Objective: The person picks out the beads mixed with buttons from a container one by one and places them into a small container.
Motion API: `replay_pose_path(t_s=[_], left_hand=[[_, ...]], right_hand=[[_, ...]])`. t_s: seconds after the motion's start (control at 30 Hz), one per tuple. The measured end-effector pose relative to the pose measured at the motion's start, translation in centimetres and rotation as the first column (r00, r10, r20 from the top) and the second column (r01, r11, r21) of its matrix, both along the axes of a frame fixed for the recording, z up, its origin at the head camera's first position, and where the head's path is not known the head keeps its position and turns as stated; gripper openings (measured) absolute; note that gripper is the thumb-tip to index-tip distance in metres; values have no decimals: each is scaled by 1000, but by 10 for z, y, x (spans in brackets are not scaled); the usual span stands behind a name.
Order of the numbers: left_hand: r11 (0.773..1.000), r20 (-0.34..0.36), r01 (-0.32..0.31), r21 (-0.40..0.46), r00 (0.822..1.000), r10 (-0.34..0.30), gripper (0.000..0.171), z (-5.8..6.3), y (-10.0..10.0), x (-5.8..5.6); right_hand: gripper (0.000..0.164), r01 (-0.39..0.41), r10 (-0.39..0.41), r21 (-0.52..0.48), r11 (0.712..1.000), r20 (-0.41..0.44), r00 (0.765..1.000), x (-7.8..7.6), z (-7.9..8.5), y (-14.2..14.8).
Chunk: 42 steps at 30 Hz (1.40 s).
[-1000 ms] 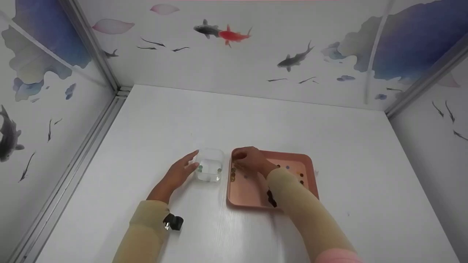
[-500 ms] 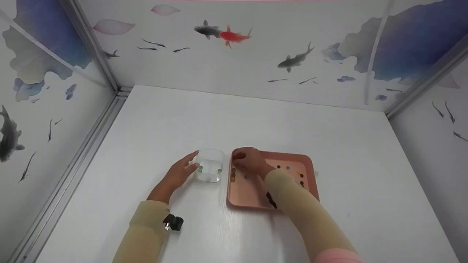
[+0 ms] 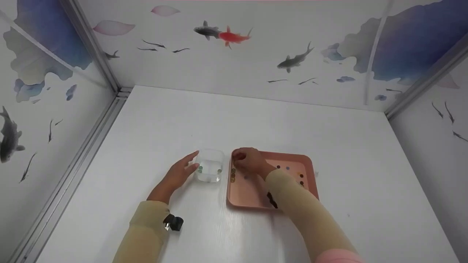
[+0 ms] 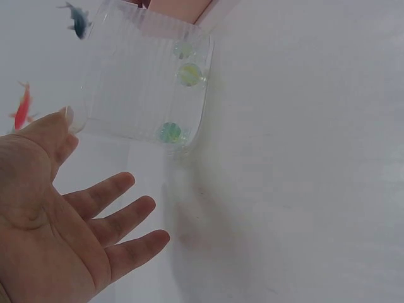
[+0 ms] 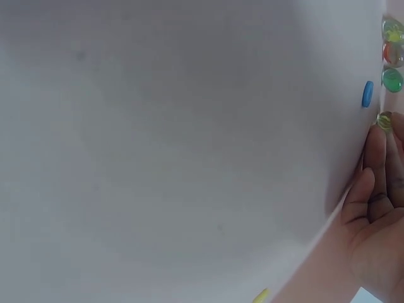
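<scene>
A clear plastic box (image 3: 209,179) stands on the white table, left of a pink tray (image 3: 252,201). At the box's left side, my left hand (image 3: 178,173) touches or nearly touches its edge with thumb and forefinger, the other fingers spread loosely. Two greenish marbles and a yellow-green marble (image 4: 189,74) lie inside the box. Over the tray's far left corner, my right hand (image 3: 250,160) pinches a glass marble (image 5: 385,120) between its fingertips. Beside it, a green marble (image 5: 392,80) and a red-streaked marble (image 5: 392,53) lie in a row.
Several small coloured pieces, among them a blue disc (image 3: 287,168) and a dark piece (image 3: 301,175), lie toward the tray's right side. White walls printed with fish and leaves enclose the table at the back (image 3: 237,69) and both sides.
My right wrist has shifted slightly left, uncovering a dark piece in the tray. My left hand and the box look unmoved.
</scene>
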<state>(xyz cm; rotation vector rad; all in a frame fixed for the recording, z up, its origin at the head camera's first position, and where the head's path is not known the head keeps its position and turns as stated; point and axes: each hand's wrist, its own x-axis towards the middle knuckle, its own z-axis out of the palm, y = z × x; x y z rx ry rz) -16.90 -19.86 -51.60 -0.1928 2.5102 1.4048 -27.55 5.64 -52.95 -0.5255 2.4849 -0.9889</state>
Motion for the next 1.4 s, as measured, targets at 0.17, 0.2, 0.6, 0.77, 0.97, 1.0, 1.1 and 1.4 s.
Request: replay_pose_path(t_s=[0.17, 0.2, 0.6, 0.77, 0.97, 1.0, 1.1, 1.4], left_hand=[[1000, -8, 5, 12, 1000, -5, 54, -2, -2, 0], [1000, -10, 8, 13, 1000, -8, 54, -2, -2, 0], [1000, -17, 12, 9, 1000, -12, 55, -3, -3, -1], [1000, -13, 14, 3, 1000, -14, 55, -2, -2, -1], [1000, -28, 20, -4, 999, -20, 54, -2, -2, 1], [1000, -32, 20, -3, 999, -20, 54, -3, -2, 1], [1000, -36, 27, -4, 999, -27, 54, -4, -3, 1], [999, -19, 29, -17, 999, -30, 54, -2, -3, 1]], right_hand=[[32, 1, 0, -32, 999, 27, 1000, 0, 1, 3], [32, 2, -1, -38, 999, 34, 999, 0, 2, 4], [27, 11, -11, 8, 1000, 38, 999, 0, 9, 9], [26, 32, -32, 2, 999, 52, 998, -1, 12, 10], [27, 76, -76, 0, 997, 80, 994, -1, 16, 11], [27, 84, -84, 1, 996, 85, 993, -1, 16, 12], [27, 78, -74, -48, 996, 80, 994, 0, 17, 14], [28, 33, -29, -128, 991, 37, 999, 0, 26, 20]])
